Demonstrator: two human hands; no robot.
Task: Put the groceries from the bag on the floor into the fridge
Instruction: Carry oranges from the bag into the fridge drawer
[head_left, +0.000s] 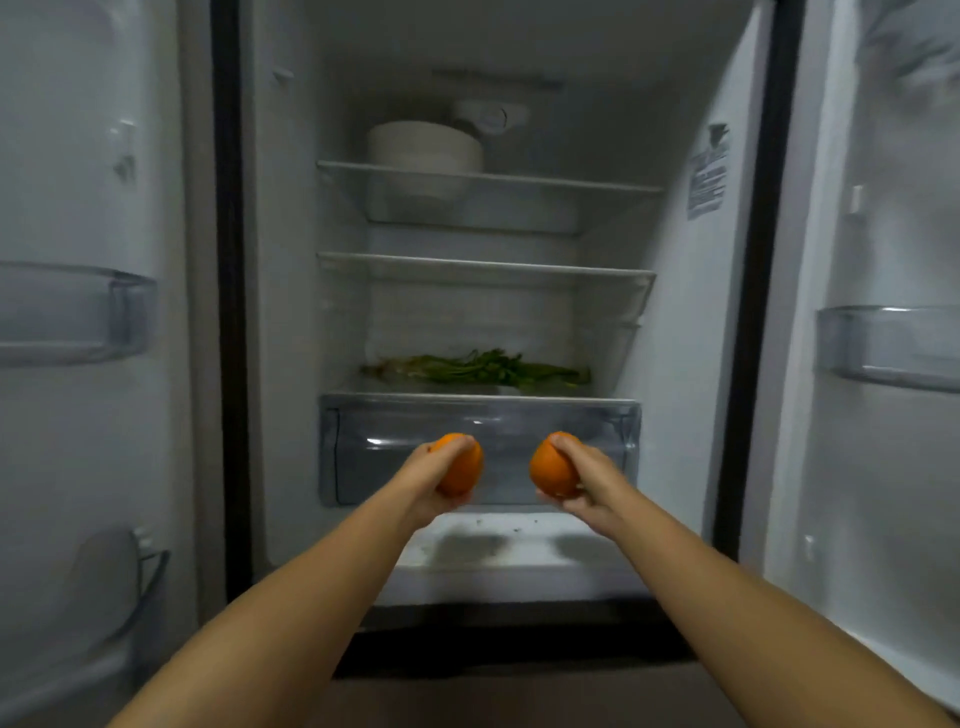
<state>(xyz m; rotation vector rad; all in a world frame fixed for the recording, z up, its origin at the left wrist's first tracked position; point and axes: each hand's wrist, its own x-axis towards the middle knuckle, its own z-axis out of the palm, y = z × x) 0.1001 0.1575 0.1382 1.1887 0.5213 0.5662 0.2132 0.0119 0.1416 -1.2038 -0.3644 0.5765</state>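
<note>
Clear plastic door bin (78, 312) far left on open left door, contents not visible. Second lower bin (130, 597) below it, blurred. Left hand (431, 488) outstretched, wrapped round left orange (464, 470), thumb over top, fingers under. Right hand (589, 486) level with it, clasped on right orange (551, 467), same sort of grip. Oranges near each other, not touching, both held in air in front of clear crisper drawer (478, 447), above white fridge floor (514, 545) speckled with crumbs. Fridge (291, 312) open, both doors swung wide. Leafy greens (478, 368) lying flat on shelf just above drawer. Middle glass shelf (483, 267) bare. Top glass shelf (488, 179) holding stack of white bowls (425, 146), left of centre. Label sticker (707, 176) on right inner wall, text unreadable. Clear door bin (888, 345) on right door, far right. Grocery bag out of frame.
</note>
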